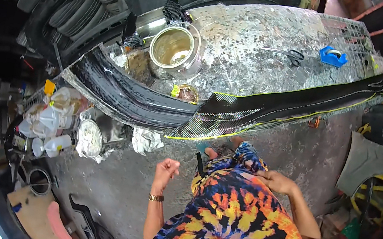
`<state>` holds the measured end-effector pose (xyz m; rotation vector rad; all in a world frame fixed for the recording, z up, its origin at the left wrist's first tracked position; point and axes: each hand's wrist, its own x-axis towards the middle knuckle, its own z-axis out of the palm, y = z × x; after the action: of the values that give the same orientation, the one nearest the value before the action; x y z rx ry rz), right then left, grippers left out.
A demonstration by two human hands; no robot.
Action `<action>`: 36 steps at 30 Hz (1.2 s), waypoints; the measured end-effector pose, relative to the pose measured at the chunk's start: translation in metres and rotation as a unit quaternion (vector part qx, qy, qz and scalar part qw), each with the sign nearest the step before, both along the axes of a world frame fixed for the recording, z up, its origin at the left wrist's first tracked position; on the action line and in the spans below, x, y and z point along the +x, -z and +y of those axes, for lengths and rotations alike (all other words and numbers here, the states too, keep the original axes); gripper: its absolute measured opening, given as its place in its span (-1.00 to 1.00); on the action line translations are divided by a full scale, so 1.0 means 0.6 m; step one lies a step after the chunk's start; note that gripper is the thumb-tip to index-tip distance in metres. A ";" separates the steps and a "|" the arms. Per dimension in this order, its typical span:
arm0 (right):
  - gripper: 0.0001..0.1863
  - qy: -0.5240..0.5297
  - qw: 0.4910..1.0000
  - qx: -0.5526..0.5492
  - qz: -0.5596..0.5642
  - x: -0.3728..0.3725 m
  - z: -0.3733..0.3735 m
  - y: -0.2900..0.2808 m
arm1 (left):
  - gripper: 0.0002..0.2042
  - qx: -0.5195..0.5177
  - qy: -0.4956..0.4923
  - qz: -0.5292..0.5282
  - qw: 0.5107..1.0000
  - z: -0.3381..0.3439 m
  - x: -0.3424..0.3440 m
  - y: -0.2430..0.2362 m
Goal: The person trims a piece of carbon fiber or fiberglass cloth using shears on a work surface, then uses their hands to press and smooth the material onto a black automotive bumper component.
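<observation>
My left hand (165, 173) hangs in the air left of my body, fingers curled in, with nothing visible in it. A metal band circles that wrist. My right hand (276, 182) rests against my patterned clothing at the waist, its fingertips partly hidden by the cloth. Ahead of both hands, a long curved black car body part (139, 96) lies along the table's near edge. Woven black carbon fibre cloth (295, 102), edged in yellow, covers its middle and right stretch. Neither hand touches it.
On the spattered table (247, 30) are a metal can (172, 47), scissors (294, 59) and a blue tape holder (332, 57). A small cup (188, 93) sits behind the part. Plastic jugs (55, 117) and crumpled white paper (147, 141) are at left. Stacked tyres (75, 11) stand far left.
</observation>
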<state>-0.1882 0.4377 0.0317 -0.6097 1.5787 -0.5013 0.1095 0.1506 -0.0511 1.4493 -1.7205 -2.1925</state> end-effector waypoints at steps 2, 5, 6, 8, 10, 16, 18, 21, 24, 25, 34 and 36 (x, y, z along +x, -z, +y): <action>-0.64 -0.048 0.985 -0.150 0.068 -0.009 -0.019 0.002 | -0.75 -0.079 0.004 -0.033 0.996 -0.024 -0.037 -0.038; -0.66 0.008 0.993 -0.101 0.055 -0.043 -0.090 -0.038 | -0.68 -0.119 -0.023 -0.050 0.991 -0.020 -0.066 -0.064; -0.66 0.009 0.993 -0.105 0.049 -0.043 -0.104 -0.036 | -0.66 -0.121 -0.056 -0.051 0.990 -0.008 -0.075 -0.068; -0.63 -0.046 0.962 -0.182 0.200 -0.047 -0.132 -0.021 | -0.67 -0.157 -0.056 -0.058 0.984 0.026 -0.098 -0.075; -0.60 -0.058 0.937 -0.258 0.228 -0.041 -0.161 0.005 | -0.77 -0.254 0.026 -0.057 0.965 0.051 -0.103 -0.069; -0.53 -0.126 0.881 -0.371 0.263 -0.035 -0.234 0.072 | -0.71 -0.505 0.292 -0.027 0.812 0.059 -0.192 -0.119; -0.50 -0.150 0.876 -0.370 0.270 -0.039 -0.232 0.083 | -0.61 -0.545 0.355 -0.009 0.759 0.042 -0.215 -0.117; -0.53 -0.154 0.880 -0.339 0.296 -0.054 -0.225 0.085 | -0.54 -0.549 0.436 -0.025 0.713 0.017 -0.233 -0.112; -0.57 -0.109 0.886 -0.315 0.322 -0.058 -0.209 0.087 | -0.51 -0.553 0.491 -0.010 0.673 -0.011 -0.236 -0.088; -0.59 -0.095 0.881 -0.315 0.339 -0.055 -0.205 0.087 | -0.51 -0.569 0.523 -0.007 0.635 -0.020 -0.234 -0.079; -0.69 -0.023 0.883 -0.307 0.354 -0.028 -0.191 0.083 | -0.56 -0.568 0.471 0.023 0.674 -0.041 -0.215 -0.074; -0.69 -0.012 0.886 -0.317 0.338 -0.027 -0.196 0.085 | -0.57 -0.566 0.368 -0.021 0.738 -0.045 -0.198 -0.091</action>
<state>-0.2044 0.3204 -0.0190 -1.4185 2.0559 -0.8587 -0.0094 0.1233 0.0034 0.4831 -3.0564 -0.6168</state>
